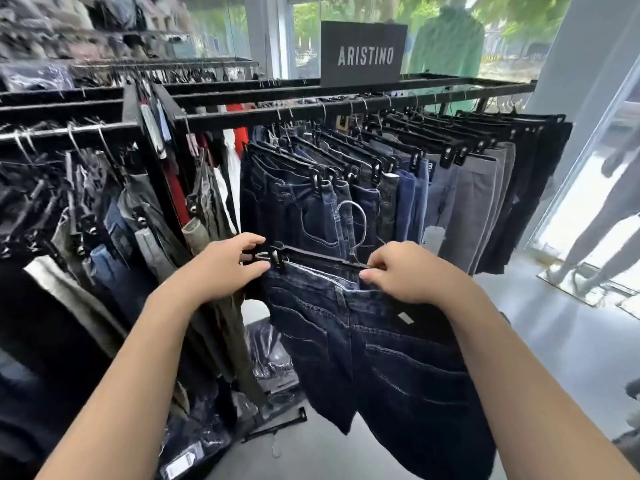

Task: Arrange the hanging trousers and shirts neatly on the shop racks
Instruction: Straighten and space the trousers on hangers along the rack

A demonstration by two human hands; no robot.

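Dark blue jeans point(391, 358) hang from a black clip hanger point(322, 258) with a metal hook point(353, 216), held in front of the rack, below its rail. My left hand point(225, 268) pinches the hanger's left clip end. My right hand point(408, 271) pinches the right end of the hanger bar along with the waistband. Behind them a black rack rail point(311, 114) carries a row of hung trousers point(398, 188), from dark denim on the left to grey and black on the right.
A second rack point(69, 129) at left holds crowded dark garments. Bagged clothes point(270, 358) and a loose hanger point(277, 424) lie on the floor below. A black brand sign point(363, 53) stands on the rack top. Mannequin legs point(606, 216) stand at right by the window.
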